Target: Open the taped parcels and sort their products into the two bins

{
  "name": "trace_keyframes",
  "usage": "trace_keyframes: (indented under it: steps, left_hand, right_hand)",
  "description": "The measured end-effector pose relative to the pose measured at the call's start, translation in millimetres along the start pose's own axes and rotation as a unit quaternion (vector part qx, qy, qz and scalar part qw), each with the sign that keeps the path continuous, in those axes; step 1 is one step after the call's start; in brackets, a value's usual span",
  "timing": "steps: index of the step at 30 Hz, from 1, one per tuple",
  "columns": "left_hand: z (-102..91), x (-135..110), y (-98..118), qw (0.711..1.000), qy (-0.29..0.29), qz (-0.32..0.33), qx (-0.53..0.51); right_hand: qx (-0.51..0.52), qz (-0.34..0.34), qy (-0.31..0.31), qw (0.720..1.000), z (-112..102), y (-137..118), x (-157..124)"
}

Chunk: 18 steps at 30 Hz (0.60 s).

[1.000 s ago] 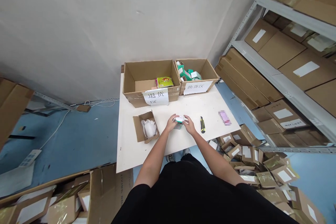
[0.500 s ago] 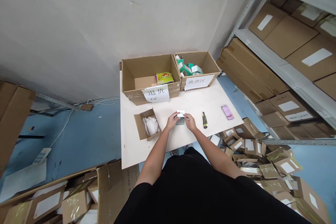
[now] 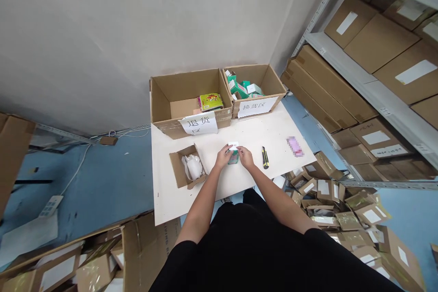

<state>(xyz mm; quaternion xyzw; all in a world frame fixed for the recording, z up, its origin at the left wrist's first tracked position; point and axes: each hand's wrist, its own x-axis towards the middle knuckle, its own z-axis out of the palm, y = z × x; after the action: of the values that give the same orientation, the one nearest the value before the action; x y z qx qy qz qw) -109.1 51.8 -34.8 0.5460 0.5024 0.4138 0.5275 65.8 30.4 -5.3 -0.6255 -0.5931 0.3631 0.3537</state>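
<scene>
Between my two hands, low over the white table, is a small green box with a white top. My left hand grips its left side, fingers at the top edge. On the opposite side my right hand pinches the top near its right corner. Right of my hands lies a yellow and black utility knife. To the left, an opened small carton contains white plastic wrapping.
At the table's back stand a large carton with booklets and another carton with green boxes. A pixelated pink item lies at right. Parcels heap beside the table; a loaded shelf stands right.
The view has shifted slightly, so the table and cartons sit a little further left. Both hands stay at the green box, fingers moving slightly at its white top.
</scene>
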Motion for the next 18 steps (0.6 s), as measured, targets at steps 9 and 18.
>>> trace_keyframes:
  steps: [9, 18]
  left_hand:
    - [16.7, -2, 0, 0.995, 0.077, -0.04, 0.043]
    - [26.8, -3, 8, 0.985, 0.155, -0.053, 0.055]
  right_hand:
    - [-0.062, -0.011, -0.055, 0.997, 1, 14, 20]
    - [-0.073, -0.056, -0.138, 0.986, -2, 18, 49]
